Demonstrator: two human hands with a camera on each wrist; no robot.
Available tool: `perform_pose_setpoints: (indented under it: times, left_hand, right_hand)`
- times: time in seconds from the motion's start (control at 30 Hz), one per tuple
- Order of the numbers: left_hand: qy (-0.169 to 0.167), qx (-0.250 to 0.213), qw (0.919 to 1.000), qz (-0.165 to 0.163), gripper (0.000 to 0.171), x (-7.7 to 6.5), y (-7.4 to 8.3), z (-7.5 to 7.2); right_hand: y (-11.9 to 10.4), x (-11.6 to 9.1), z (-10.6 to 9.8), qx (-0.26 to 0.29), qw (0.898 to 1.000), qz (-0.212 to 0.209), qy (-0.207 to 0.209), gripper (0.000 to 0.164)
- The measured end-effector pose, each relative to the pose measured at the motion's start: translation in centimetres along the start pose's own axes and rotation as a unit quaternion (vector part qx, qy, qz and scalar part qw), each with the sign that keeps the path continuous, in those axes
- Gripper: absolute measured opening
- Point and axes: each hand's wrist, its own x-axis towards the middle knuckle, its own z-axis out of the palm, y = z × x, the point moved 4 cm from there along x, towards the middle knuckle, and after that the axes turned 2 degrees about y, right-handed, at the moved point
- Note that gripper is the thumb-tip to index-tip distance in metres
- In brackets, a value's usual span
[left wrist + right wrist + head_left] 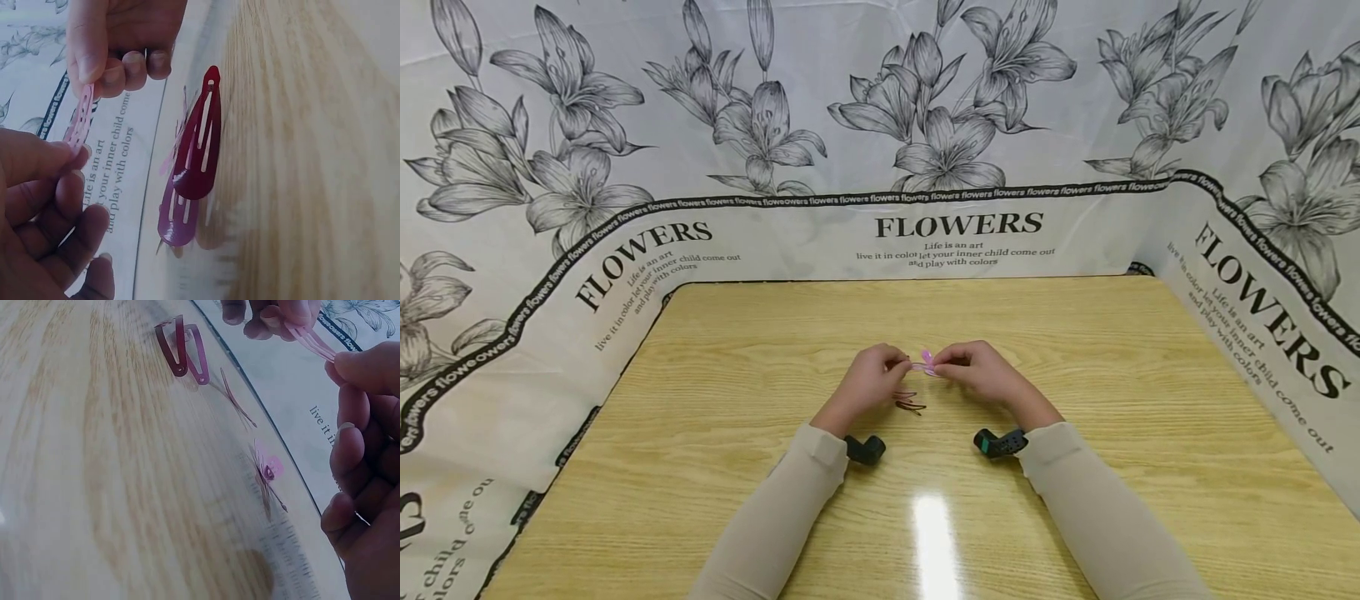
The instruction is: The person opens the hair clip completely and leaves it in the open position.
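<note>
A pale pink snap hair clip [80, 122] is stretched between both hands in the air over the table. My left hand [872, 379] pinches one end between thumb and forefinger, and my right hand [981, 373] pinches the other end the same way. In the right wrist view the pink clip [312, 342] shows slim parallel bars. A dark red hair clip [209, 150] and a purple one [179, 226] lie overlapping on the table, just below my left hand in the head view.
More thin clips [236, 399] lie past the red and purple pair, along with one carrying a bright pink piece [272, 467]. The wooden table [760, 325] has a printed flower cloth [955, 229] around its back and sides.
</note>
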Motion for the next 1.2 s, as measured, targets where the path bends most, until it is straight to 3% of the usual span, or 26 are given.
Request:
perform_pose_setpoints:
  times: [0.3,1.2]
  left_hand:
    - [-0.001,-0.058,0.9983,0.005,0.028,-0.2,-0.8,-0.1]
    - [-0.024,-0.114,0.9927,0.033,0.028,-0.2,-2.0,-0.1]
  right_hand:
    - [0.1,0.2,0.2,0.033,0.999,-0.018,-0.002,0.019]
    - [-0.4,0.1,0.8,0.055,0.998,-0.022,-0.005,0.019]
